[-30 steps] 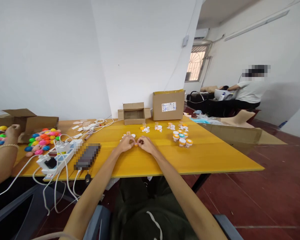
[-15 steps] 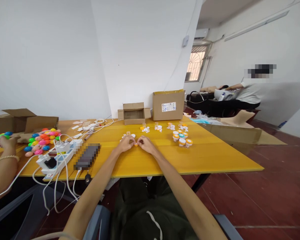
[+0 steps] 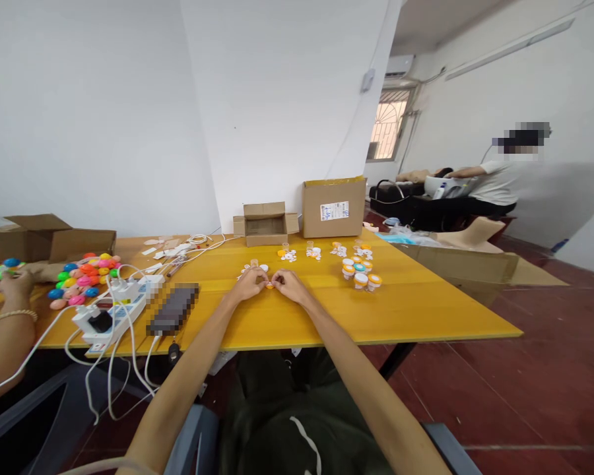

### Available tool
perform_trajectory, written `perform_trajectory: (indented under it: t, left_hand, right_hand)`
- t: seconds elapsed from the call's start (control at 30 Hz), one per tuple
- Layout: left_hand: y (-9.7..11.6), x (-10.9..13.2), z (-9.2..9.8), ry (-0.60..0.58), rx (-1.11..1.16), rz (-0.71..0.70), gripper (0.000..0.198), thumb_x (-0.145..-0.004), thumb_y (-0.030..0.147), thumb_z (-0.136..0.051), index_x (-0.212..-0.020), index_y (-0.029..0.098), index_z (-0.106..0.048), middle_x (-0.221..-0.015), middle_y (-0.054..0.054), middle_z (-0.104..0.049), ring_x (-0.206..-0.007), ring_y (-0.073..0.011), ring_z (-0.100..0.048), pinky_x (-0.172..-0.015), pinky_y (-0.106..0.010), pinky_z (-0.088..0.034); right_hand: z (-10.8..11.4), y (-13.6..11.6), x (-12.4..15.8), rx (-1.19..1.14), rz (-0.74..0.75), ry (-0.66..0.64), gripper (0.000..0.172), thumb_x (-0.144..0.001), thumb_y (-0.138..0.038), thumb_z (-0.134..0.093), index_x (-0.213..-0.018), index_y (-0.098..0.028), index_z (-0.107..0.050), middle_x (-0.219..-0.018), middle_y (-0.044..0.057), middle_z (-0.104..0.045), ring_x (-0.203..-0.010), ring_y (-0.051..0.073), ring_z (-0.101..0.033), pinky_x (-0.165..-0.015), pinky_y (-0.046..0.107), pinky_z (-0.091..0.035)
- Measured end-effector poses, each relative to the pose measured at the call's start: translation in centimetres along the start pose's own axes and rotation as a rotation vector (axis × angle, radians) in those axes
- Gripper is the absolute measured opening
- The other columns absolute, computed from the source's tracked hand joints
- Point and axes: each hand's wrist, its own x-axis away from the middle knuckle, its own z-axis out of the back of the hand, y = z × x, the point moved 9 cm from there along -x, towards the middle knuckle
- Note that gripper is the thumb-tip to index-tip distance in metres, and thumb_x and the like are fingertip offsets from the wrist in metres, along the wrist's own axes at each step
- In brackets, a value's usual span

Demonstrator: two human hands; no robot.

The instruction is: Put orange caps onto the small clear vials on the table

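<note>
My left hand [image 3: 251, 284] and my right hand [image 3: 288, 285] meet over the yellow table [image 3: 297, 323], fingers pinched together. Between their fingertips is a small orange-and-white round piece, perhaps a lid [image 3: 270, 285], mostly covered by the fingers. Just behind my left hand lie small white pieces [image 3: 244, 269] and a clear cup [image 3: 254, 263]. To the right of my right hand stands a cluster of small clear jars [image 3: 360, 282] with orange, white and teal lids. Several little heaps of white pieces [image 3: 290, 256] with clear cups and orange lids line the back.
An open cardboard box [image 3: 266, 231] and a closed one [image 3: 334, 210] stand at the wall. On the left are a power strip [image 3: 129, 310] with cables, a phone [image 3: 173, 310] and colourful balls [image 3: 86, 277]. A co-worker's hand [image 3: 17, 287] holds balls there. Another person [image 3: 499, 181] sits far right.
My hands stay in the same place with the small round piece. At the left the co-worker's hands and the balls they hold have shifted slightly; the far person's head has moved a little right.
</note>
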Motion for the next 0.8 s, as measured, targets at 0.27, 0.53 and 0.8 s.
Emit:
perform_trajectory:
  t: [0.27,0.53,0.8]
  left_hand:
    - [-0.32,0.07,-0.17,0.005,-0.011,-0.009,0.013,-0.079,0.018,-0.06,-0.075,0.022,-0.072,-0.083,-0.003,-0.072,-0.089,-0.021,-0.063,-0.092,-0.037,-0.048]
    - [0.1,0.04,-0.14,0.003,-0.022,-0.015,0.015,-0.078,0.017,-0.058,-0.075,0.022,-0.071,-0.083,-0.003,-0.072,-0.089,-0.0207,-0.063,-0.092,-0.036,-0.048]
    - [-0.23,0.08,-0.2,0.002,-0.013,0.008,0.013,-0.079,0.018,-0.059,-0.079,0.022,-0.072,-0.084,-0.003,-0.071,-0.088,-0.0213,-0.062,-0.092,-0.037,-0.048]
  right_hand:
    - [-0.04,-0.09,0.02,-0.016,-0.01,-0.017,0.016,-0.07,-0.006,-0.058,-0.066,-0.02,-0.064,-0.071,0.0,-0.068,-0.067,0.014,-0.061,-0.065,0.024,-0.047]
    - [-0.17,0.16,-0.05,-0.013,-0.001,-0.026,0.013,-0.071,-0.008,-0.058,-0.068,-0.019,-0.064,-0.073,0.0,-0.068,-0.066,0.013,-0.06,-0.066,0.024,-0.047]
    - [-0.06,0.05,0.01,-0.001,0.006,-0.008,0.011,-0.071,-0.01,-0.059,-0.067,-0.02,-0.063,-0.071,0.0,-0.066,-0.066,0.013,-0.06,-0.065,0.024,-0.048]
